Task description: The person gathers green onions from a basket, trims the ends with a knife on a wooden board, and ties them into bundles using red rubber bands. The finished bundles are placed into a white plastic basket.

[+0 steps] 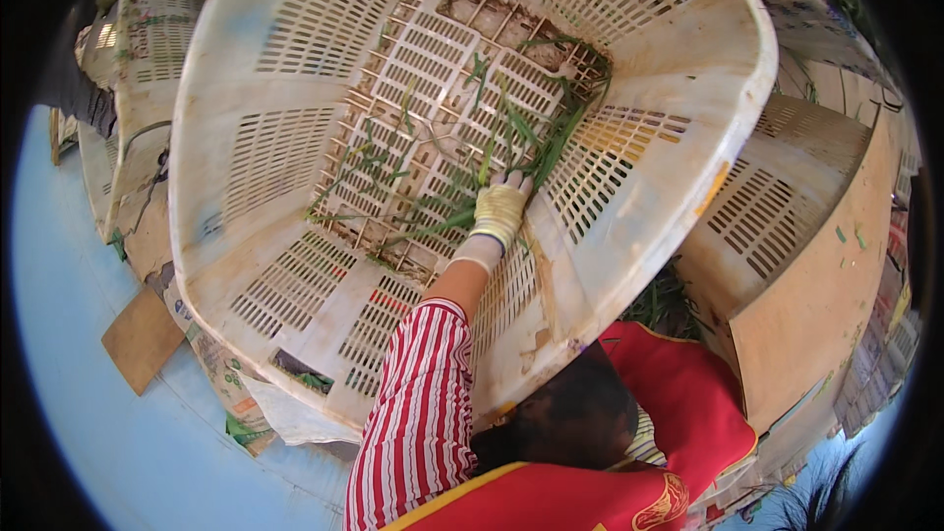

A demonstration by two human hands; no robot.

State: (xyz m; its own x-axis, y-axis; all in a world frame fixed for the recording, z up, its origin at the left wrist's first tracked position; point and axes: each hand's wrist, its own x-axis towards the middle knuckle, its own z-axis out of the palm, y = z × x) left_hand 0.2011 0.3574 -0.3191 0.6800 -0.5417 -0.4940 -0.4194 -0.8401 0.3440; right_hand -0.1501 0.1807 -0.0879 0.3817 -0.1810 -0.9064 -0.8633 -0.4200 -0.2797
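My left hand (503, 208), in a yellow and white knit glove, reaches down into a large white plastic basket (472, 383) with slotted walls. Its fingers touch long green leaf blades (549, 151) on the slotted floor, near one lower corner. The palm is hidden, so whether any blades are gripped is unclear. More loose blades (369, 158) lie scattered over the floor, whose edges are dirty and brown. A small patch of striped knit (645, 442), similar to the glove, shows between parts of a red apron (686, 398); whether it is my right hand cannot be told.
At the right stands another slotted plastic basket (752, 221) beside a tan board (818, 273). Green leaves (667, 302) lie between the baskets. More slotted containers (151, 37) stand at the upper left. A brown flat piece (144, 339) rests on the blue floor (74, 273).
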